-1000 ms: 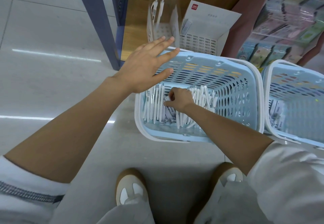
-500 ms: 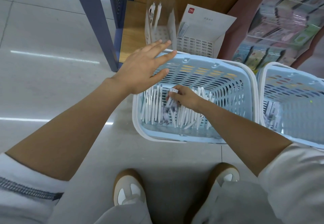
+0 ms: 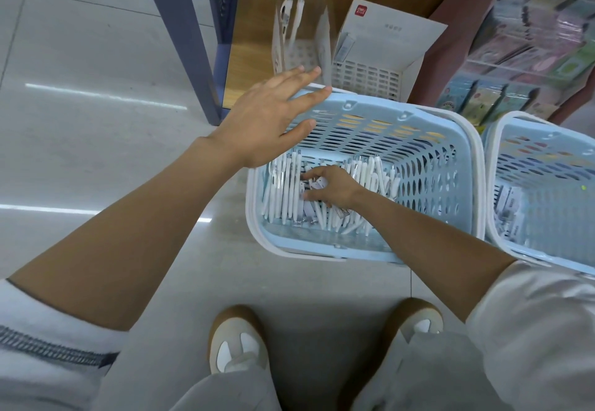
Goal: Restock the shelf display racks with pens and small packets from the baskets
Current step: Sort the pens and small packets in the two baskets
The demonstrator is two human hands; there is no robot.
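The left hand [image 3: 260, 124], fingers straight and released, hovers above the left rim of the basket [image 3: 467, 140]. The right hand [image 3: 331, 187] lies on the pens [image 3: 283, 185] inside the basket; its grasp cannot be determined.

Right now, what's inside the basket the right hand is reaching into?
White pens lie heaped on the floor of the blue basket, with small white packets among them. The right hand covers the middle of the pile; whatever lies beneath it is hidden.
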